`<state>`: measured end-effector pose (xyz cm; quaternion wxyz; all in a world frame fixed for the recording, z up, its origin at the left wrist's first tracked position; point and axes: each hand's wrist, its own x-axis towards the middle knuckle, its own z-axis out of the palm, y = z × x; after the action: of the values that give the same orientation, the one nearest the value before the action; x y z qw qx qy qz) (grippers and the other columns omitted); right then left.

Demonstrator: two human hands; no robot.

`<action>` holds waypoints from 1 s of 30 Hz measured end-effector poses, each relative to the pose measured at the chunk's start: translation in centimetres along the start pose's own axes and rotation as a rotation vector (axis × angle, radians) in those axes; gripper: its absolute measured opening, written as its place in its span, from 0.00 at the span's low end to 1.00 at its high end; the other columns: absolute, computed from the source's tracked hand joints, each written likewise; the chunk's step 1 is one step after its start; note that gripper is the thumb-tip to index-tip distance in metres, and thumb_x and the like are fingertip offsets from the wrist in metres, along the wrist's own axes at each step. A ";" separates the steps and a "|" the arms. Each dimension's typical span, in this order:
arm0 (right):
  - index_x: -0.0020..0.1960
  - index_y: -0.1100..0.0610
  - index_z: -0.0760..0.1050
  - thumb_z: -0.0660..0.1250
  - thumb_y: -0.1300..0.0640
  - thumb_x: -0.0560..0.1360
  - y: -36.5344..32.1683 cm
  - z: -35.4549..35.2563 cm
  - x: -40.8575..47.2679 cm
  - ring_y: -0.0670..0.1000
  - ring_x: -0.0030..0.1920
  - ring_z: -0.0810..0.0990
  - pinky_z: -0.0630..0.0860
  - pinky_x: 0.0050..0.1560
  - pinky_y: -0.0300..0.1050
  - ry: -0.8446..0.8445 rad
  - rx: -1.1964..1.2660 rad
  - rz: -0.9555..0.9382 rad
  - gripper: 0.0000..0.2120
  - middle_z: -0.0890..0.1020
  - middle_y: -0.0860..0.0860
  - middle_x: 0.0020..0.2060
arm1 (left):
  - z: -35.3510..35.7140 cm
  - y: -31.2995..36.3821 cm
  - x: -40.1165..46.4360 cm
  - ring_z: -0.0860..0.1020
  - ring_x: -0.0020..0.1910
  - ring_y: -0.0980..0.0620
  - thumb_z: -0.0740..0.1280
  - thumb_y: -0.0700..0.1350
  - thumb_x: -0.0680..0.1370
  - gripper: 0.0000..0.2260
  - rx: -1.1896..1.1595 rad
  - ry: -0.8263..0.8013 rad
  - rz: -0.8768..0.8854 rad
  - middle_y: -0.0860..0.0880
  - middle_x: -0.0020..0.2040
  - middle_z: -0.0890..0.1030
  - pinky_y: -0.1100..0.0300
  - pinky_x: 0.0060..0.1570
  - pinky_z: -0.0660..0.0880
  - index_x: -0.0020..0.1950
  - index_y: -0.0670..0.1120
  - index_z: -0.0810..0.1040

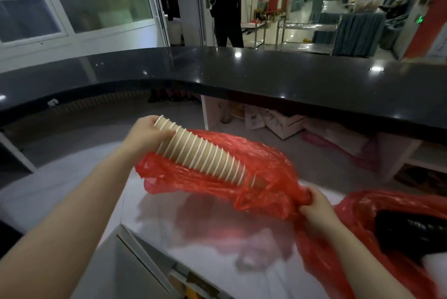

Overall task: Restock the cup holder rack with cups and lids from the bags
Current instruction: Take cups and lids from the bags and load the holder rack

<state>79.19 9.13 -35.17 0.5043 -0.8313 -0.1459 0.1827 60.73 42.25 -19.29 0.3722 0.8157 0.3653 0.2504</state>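
Ribbed paper cups [200, 153], tapered stack, half inside crinkly red plastic bag [266, 177].

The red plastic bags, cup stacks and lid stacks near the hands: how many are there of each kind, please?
Red plastic bags: 2 (held bag, second bag at right)
Stacks of paper cups: 1, left hand grips it, right hand grips the held bag
Stacks of black lids: 1, inside the second bag
Total: 4

Pretty dim up close, most light comes from ceiling spots in the far hall, glinting off the dark surface [266, 73]. Wide-angle bends the edges, and everything's a bit soft with motion blur.
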 end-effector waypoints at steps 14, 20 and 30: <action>0.49 0.57 0.81 0.62 0.64 0.71 -14.4 4.1 -6.6 0.53 0.45 0.81 0.74 0.45 0.47 0.290 -0.426 -1.310 0.12 0.84 0.51 0.48 | 1.0 1.0 0.6 0.80 0.39 0.49 0.73 0.45 0.72 0.07 0.109 -0.025 0.145 0.48 0.40 0.81 0.50 0.43 0.77 0.45 0.45 0.78; 0.76 0.44 0.56 0.75 0.47 0.67 -10.6 2.6 0.1 0.50 0.71 0.64 0.63 0.70 0.47 -0.251 -0.866 -0.715 0.43 0.66 0.46 0.72 | 0.6 1.4 0.0 0.79 0.43 0.46 0.72 0.45 0.73 0.07 0.123 -0.050 0.164 0.47 0.42 0.80 0.48 0.46 0.78 0.47 0.44 0.77; 0.75 0.49 0.61 0.70 0.32 0.64 -0.1 -2.9 1.9 0.55 0.70 0.63 0.60 0.69 0.43 -0.198 -0.970 -0.175 0.45 0.64 0.53 0.71 | 0.5 0.3 0.1 0.79 0.44 0.45 0.72 0.45 0.74 0.09 0.094 -0.071 0.062 0.46 0.45 0.80 0.50 0.41 0.78 0.50 0.44 0.77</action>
<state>82.20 7.75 -34.19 0.0567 -0.9334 -0.3301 0.1289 61.24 41.96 -19.35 0.3384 0.8515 0.3376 0.2154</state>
